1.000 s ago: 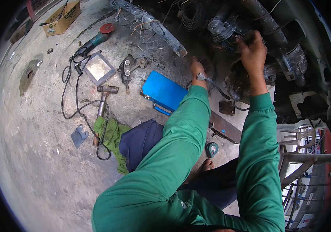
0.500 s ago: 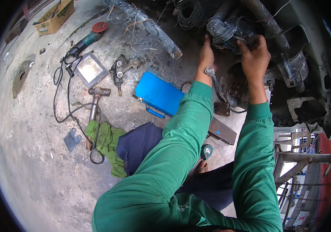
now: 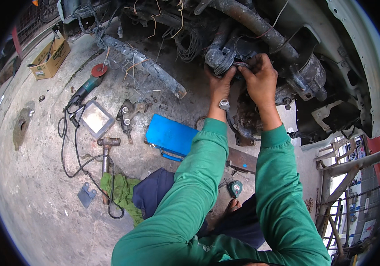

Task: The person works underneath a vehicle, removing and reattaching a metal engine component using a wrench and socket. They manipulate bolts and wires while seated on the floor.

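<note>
At the underside of a vehicle, both my hands are raised to a bundle of dark wires (image 3: 242,65) beside a grey pipe elbow (image 3: 216,58). My left hand (image 3: 219,88) is closed below the elbow, its thumb pressed up against the wires and its other fingers mostly hidden behind. From the right, my right hand (image 3: 261,80) pinches the same bundle between thumb and bent fingers. A cable with a grey metal end (image 3: 224,104) hangs across my left wrist.
A blue metal case (image 3: 172,135), a hammer (image 3: 106,155), an angle grinder (image 3: 85,88) with its cord, a clear-lidded box (image 3: 96,119) and a green cloth (image 3: 121,190) lie on the concrete. A dirty metal bar (image 3: 154,71) and rusty pipe (image 3: 261,24) flank the work. A tape measure (image 3: 234,189) lies near my foot.
The view has shifted, so the floor things appear lower. My hands have come closer together at the wires, and my left thumb now presses on them.
</note>
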`<state>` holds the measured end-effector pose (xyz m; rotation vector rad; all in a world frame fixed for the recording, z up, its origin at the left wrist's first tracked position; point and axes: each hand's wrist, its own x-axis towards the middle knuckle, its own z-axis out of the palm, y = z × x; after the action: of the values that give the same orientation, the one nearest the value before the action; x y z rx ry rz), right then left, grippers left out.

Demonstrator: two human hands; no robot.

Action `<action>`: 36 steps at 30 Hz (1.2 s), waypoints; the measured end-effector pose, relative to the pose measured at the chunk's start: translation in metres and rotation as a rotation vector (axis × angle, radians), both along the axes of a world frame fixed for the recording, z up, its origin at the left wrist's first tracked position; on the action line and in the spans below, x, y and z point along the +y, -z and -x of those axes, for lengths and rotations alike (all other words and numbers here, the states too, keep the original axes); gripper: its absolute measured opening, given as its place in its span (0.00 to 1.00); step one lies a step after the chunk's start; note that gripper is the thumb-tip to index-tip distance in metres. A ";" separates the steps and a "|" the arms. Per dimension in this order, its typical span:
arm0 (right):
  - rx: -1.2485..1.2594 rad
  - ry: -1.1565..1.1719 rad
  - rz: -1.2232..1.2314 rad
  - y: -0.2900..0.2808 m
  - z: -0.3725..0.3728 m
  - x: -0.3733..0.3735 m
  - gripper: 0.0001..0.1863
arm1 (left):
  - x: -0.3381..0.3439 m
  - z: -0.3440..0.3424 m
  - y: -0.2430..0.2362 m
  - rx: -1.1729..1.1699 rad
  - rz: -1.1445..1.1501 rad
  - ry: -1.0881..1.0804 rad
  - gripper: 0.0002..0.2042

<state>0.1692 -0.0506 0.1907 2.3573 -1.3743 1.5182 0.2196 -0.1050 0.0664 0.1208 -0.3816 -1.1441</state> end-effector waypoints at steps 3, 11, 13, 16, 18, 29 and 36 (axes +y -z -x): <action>0.126 0.038 0.049 -0.003 0.000 0.006 0.12 | -0.007 0.004 -0.002 -0.030 -0.052 -0.044 0.58; 0.240 0.197 0.560 -0.063 -0.010 0.016 0.20 | -0.010 0.010 0.001 -0.014 -0.058 -0.048 0.57; 0.199 0.226 0.496 -0.092 -0.024 0.001 0.21 | -0.012 0.009 0.006 0.020 -0.050 -0.045 0.58; -0.009 0.057 -0.124 -0.124 -0.032 -0.006 0.19 | -0.012 0.015 0.006 0.093 -0.012 -0.013 0.58; -0.017 -0.158 -0.287 -0.136 -0.018 -0.013 0.16 | -0.013 0.016 0.011 0.116 0.000 0.008 0.56; -0.034 -0.155 -0.244 -0.142 0.014 0.023 0.22 | -0.014 0.015 0.001 0.042 -0.103 -0.088 0.55; -0.058 -0.125 -0.184 -0.117 0.027 0.056 0.19 | -0.002 0.014 -0.016 -0.012 -0.104 -0.069 0.57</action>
<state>0.1421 0.0052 0.3075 2.5722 -1.4641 1.5657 0.2059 -0.1075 0.0820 0.2308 -0.3264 -1.0958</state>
